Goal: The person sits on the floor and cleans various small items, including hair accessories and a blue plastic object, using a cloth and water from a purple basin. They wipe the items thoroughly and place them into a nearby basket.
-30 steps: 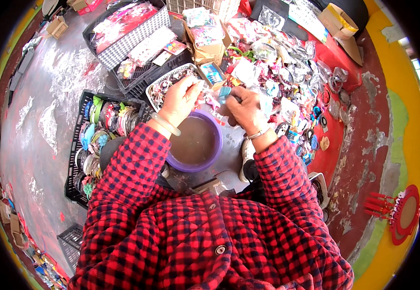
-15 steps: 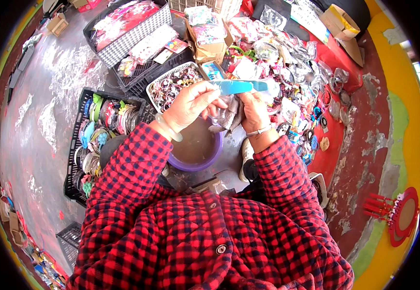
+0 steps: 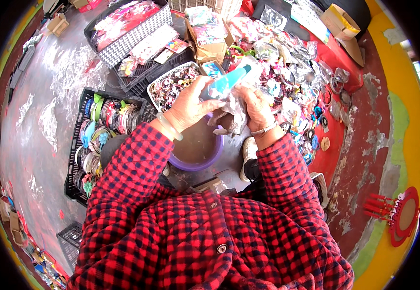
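My left hand (image 3: 188,106) grips a long light-blue item in a clear wrapper (image 3: 227,82) that points up and to the right. My right hand (image 3: 254,107) holds a crumpled clear plastic bag (image 3: 230,116) against the lower end of that item. Both hands are raised above a purple round bowl (image 3: 198,150) with a brownish inside. A pale bangle sits on the left wrist and a watch on the right. Both sleeves are red and black check.
A black crate (image 3: 104,140) of coloured bangles lies at the left. An oval tray of trinkets (image 3: 171,84) and grey baskets (image 3: 127,29) stand behind the hands. Several packets of small accessories (image 3: 292,77) cover a red cloth at the right. A red comb-like item (image 3: 393,212) lies far right.
Both hands have lifted from the pile of packets and come together above the bowl. The blue item and the plastic bag are now held higher and closer to me.
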